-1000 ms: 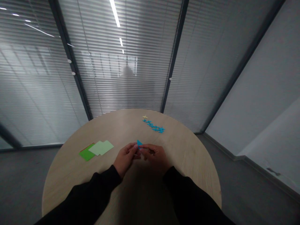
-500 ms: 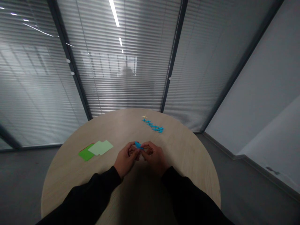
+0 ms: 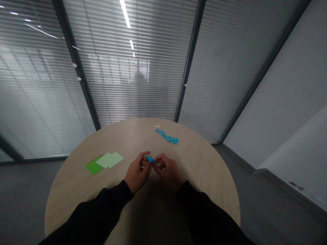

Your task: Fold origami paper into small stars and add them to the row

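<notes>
Between my two hands, over the near middle of the table, is a small folded piece of blue paper (image 3: 150,159) with a pointed left end. My left hand (image 3: 138,172) pinches it low with thumb and fingers, its index finger raised above the paper. From the other side, my right hand (image 3: 168,171) grips the paper's right end between thumb and fingertips. The fingers cover part of the folds. Farther back lies a row of small folded blue paper stars (image 3: 168,137), with one pale yellow paper star (image 3: 157,126) at its far end.
Pale green sheets (image 3: 116,160) overlap a brighter green sheet (image 3: 94,167) on the left, where a thin red edge shows. All rest on a round wooden table (image 3: 206,177). Glass panels with blinds (image 3: 138,98) stand behind it, and a white wall (image 3: 286,102) rises at right.
The blue paper has turned and shows a more pointed shape. My left index finger has lifted off it, while both hands stay in nearly the same place.
</notes>
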`<state>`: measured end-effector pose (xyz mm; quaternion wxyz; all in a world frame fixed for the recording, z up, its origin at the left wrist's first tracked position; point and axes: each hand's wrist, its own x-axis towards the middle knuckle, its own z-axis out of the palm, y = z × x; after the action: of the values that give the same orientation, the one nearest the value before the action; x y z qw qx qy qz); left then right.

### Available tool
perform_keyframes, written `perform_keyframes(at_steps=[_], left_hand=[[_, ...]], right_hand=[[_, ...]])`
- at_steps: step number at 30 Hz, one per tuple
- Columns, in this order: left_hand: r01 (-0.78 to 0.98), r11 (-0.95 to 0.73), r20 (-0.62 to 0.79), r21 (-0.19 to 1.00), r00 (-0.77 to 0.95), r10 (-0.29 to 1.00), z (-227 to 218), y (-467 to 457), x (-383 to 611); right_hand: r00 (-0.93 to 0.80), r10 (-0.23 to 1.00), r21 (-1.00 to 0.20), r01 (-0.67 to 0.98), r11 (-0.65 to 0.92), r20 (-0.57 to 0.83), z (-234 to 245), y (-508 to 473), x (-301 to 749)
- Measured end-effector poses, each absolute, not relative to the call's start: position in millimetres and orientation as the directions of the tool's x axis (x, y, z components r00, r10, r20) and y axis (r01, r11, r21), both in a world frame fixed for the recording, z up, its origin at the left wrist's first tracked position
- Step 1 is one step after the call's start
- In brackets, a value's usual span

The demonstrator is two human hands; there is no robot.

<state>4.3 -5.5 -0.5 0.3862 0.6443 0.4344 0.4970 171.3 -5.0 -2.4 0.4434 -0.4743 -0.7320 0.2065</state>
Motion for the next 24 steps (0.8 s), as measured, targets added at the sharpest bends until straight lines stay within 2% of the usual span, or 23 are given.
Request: perform_keyframes(at_steps=[7,14,16,20,24], left_hand=[[0.189,-0.259,0.235,0.947,0.136,0.962,-3.0,-3.5,2.4],[-0.043,-0.147,0.153,0.988,0.200,0.968,-4.9,-1.4,6.5],[-0.088,-0.096,0.112,0.991,0.202,0.973,-6.1,-0.4,7.1],[-0.163,0.002,0.028,0.987,0.180,0.983,-8.1,1.8,7.1],[-0.192,0.032,0.004,0.981,0.186,0.983,-6.7,1.6,7.1]], right_hand=[[-0.230,0.839,-0.660,0.530,0.532,0.492,-4.1,-3.0,172.6],[-0.226,0.777,-0.583,0.547,0.601,0.588,-6.7,-0.8,175.3],[-0.245,0.746,-0.502,0.606,0.617,0.620,-8.4,-0.1,176.2],[-0.305,0.651,-0.247,0.749,0.615,0.695,-9.4,0.4,175.0],[-0.404,0.582,-0.035,0.801,0.598,0.705,-3.7,-2.0,171.7]])
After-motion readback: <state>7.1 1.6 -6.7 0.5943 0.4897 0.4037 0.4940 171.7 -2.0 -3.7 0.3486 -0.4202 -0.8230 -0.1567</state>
